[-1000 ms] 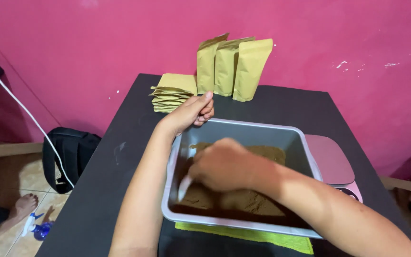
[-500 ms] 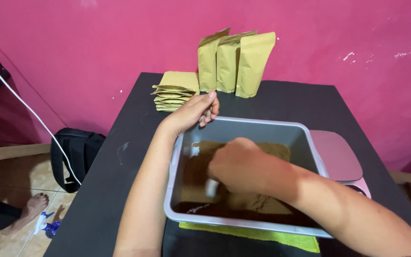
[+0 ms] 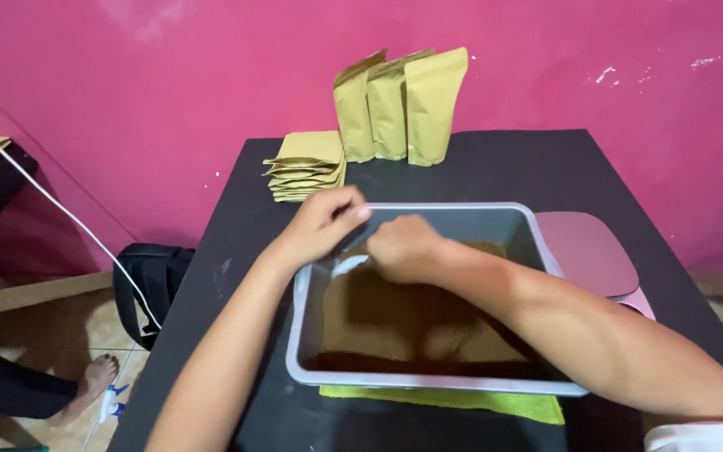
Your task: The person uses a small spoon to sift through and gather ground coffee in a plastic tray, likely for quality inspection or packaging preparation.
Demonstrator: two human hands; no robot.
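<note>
A grey plastic tub (image 3: 495, 219) holding brown powder (image 3: 395, 314) sits on a black table (image 3: 512, 159). My left hand (image 3: 321, 223) rests on the tub's far left corner, fingers curled over the rim. My right hand (image 3: 405, 248) is inside the tub near that corner, closed around a small light-coloured scoop (image 3: 350, 265) whose tip shows just left of the fist. The rest of the scoop is hidden by the hand.
Three upright tan pouches (image 3: 402, 105) stand at the table's back edge, with a flat stack of pouches (image 3: 305, 166) beside them. A pink scale (image 3: 589, 251) lies right of the tub, a green cloth (image 3: 462, 400) under it. A black bag (image 3: 148, 280) and someone's foot (image 3: 89, 381) are on the floor at left.
My right hand has moved from the middle of the tub toward its far left corner with the scoop. My left hand stays on the rim.
</note>
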